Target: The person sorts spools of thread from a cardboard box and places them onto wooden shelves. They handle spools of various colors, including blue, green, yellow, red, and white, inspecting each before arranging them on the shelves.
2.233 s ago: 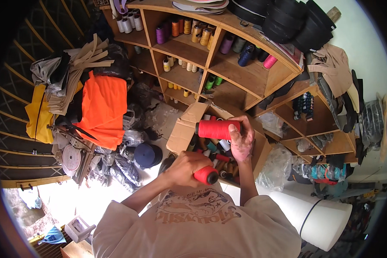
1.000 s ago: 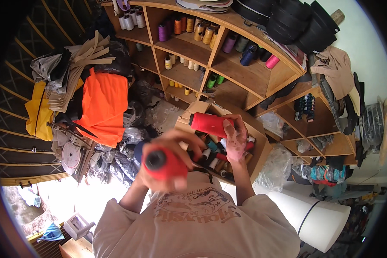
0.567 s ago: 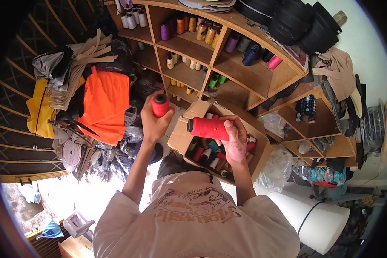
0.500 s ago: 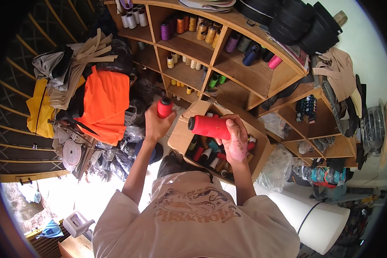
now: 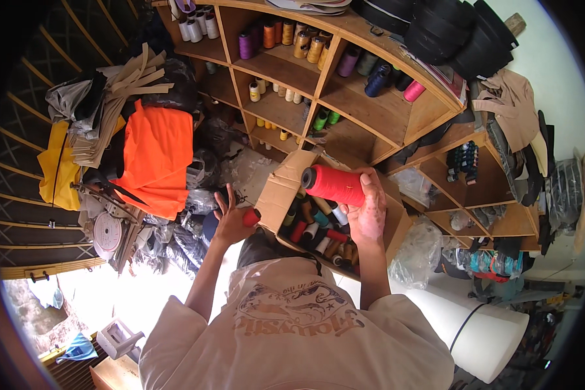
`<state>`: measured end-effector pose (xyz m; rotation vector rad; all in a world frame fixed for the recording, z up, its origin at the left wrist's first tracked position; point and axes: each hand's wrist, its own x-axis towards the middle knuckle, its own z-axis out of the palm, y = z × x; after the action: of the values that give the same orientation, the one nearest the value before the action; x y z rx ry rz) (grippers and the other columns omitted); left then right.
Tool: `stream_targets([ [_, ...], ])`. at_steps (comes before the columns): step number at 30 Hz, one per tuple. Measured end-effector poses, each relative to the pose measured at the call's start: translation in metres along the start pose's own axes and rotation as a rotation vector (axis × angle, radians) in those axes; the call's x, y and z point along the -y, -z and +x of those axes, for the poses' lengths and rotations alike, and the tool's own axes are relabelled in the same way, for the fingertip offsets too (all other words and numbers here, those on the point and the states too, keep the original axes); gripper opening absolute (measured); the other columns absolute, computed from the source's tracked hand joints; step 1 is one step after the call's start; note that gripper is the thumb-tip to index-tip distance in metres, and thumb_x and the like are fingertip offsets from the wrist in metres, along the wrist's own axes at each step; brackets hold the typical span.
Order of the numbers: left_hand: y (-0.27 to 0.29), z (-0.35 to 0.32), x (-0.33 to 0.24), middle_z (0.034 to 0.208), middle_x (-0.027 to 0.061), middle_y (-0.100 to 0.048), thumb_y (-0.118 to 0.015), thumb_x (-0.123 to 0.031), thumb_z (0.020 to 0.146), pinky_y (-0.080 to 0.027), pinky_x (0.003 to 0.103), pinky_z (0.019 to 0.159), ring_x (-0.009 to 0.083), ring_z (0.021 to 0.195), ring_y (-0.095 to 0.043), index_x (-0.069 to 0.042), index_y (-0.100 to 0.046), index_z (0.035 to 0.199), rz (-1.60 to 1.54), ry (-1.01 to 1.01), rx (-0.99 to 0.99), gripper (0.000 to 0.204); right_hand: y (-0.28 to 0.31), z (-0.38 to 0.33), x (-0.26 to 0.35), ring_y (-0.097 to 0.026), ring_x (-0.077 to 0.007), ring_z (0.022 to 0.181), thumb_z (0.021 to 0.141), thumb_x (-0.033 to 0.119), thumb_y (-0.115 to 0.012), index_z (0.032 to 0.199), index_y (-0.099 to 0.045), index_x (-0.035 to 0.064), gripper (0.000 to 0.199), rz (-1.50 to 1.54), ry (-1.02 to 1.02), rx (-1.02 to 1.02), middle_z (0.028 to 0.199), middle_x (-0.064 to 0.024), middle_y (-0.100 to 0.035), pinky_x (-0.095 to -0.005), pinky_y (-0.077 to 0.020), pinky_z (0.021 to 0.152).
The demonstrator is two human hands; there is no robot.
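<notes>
My right hand (image 5: 369, 214) is wrapped round one end of a large red thread cone (image 5: 338, 186), whose dark core end points left. It holds the cone above an open cardboard box (image 5: 281, 188). Inside the box lie several thread spools, among them a red one (image 5: 298, 232) and a teal one (image 5: 321, 220). Left of the box, my left hand (image 5: 231, 227) grips a smaller red thread spool (image 5: 251, 217) at its thumb side, while some of its other fingers stretch upward. Part of this spool is hidden by the hand.
Ahead stands a wooden shelf (image 5: 283, 68) with thread cones in several colours. Orange fabric (image 5: 155, 159) hangs at the left. A clear plastic bag (image 5: 417, 255) and a white roll (image 5: 465, 331) lie to the right of the box. More wooden shelves (image 5: 494, 201) stand beyond them.
My left hand has come down and toward me with the smaller spool, some of its fingers now spread. My right hand has moved slightly right and up with the large cone.
</notes>
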<state>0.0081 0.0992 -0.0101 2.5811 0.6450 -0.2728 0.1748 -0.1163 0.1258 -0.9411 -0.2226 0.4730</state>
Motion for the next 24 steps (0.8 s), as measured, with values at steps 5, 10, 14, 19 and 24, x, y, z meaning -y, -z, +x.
stream_targets([
  [5, 0.017, -0.005, -0.017, 0.131, 0.0253, -0.05, -0.075, -0.026, 0.075, -0.052, 0.043, 0.084, 0.0325, 0.105, -0.062, -0.003, -0.045, 0.135, -1.025, -0.079, -0.03, 0.072, -0.006, -0.002, -0.008, -0.053, -0.0126, 0.057, 0.095, 0.02, -0.055, 0.102, -0.053, 0.001, 0.021, -0.157, 0.043, 0.026, 0.079, -0.0073, -0.059, -0.0262, -0.0415, 0.05],
  [10, 0.053, -0.018, -0.086, 0.125, 0.0188, -0.055, -0.077, -0.031, 0.077, -0.056, 0.03, 0.07, 0.0202, 0.096, -0.064, -0.003, -0.031, 0.143, -1.717, -0.201, -0.092, 0.085, -0.015, -0.006, -0.015, -0.053, -0.0123, 0.056, 0.095, 0.021, -0.057, 0.104, -0.053, 0.0006, 0.023, -0.186, 0.022, 0.102, 0.077, -0.0064, -0.059, -0.0257, -0.0426, 0.052],
  [14, 0.074, -0.02, -0.123, 0.114, 0.0126, -0.057, -0.077, -0.027, 0.077, -0.052, 0.034, 0.085, 0.0205, 0.107, -0.058, -0.003, -0.03, 0.141, -1.843, -0.311, -0.147, 0.083, -0.022, -0.013, -0.017, -0.055, -0.011, 0.064, 0.095, 0.024, -0.058, 0.105, -0.054, 0.0024, 0.024, -0.203, -0.065, 0.093, 0.08, -0.0044, -0.059, -0.0256, -0.044, 0.057],
  [19, 0.07, -0.024, -0.126, 0.112, 0.0126, -0.059, -0.074, -0.017, 0.079, -0.052, 0.033, 0.081, 0.0203, 0.097, -0.062, -0.002, -0.041, 0.125, -1.912, -0.088, -0.237, 0.058, -0.018, -0.015, -0.018, -0.059, -0.0167, 0.088, 0.093, 0.019, -0.062, 0.102, -0.059, 0.0001, 0.021, -0.755, 0.214, 0.092, 0.095, -0.0082, -0.062, -0.0292, -0.0462, 0.075],
  [24, 0.073, -0.025, -0.124, 0.105, 0.0108, -0.059, -0.071, -0.018, 0.081, -0.05, 0.034, 0.083, 0.0198, 0.095, -0.061, -0.003, -0.043, 0.121, -1.845, -0.053, -0.267, 0.05, -0.027, -0.014, -0.01, -0.063, -0.0254, 0.091, 0.083, 0.002, -0.069, 0.103, -0.064, 0.001, 0.02, -0.947, 0.555, 0.209, 0.101, -0.0134, -0.064, -0.0325, -0.0506, 0.08],
])
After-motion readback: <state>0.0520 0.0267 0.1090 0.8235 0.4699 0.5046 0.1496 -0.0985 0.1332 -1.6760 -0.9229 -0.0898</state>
